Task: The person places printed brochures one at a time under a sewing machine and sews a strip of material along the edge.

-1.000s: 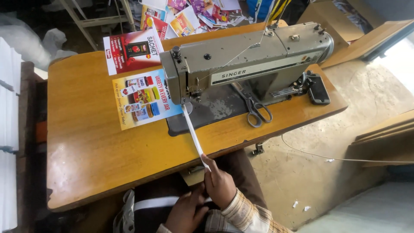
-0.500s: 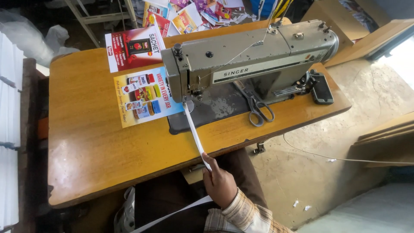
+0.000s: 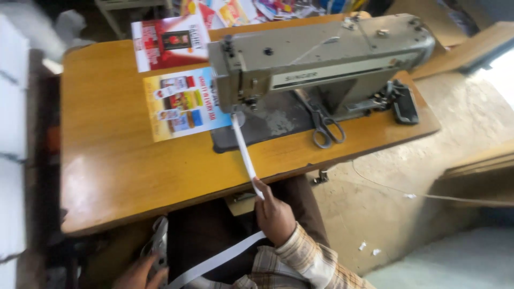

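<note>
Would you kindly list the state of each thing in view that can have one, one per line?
white strip: stretched from under the machine head to the right hand.
right hand: pinching the strip.
left hand: low by the lap, at the strip's lower run; grip unclear.
scissors: lying on the machine bed, blades hidden.
sewing machine: upright on the table.
leaflets: lying flat.

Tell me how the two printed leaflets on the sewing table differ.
The red leaflet lies at the table's far edge, clear of the sewing machine; the yellow-and-blue leaflet lies nearer the person, its right edge tucked under the machine head. The red one shows one dark picture; the yellow-and-blue one shows many small ones. Both lie flat.
</note>
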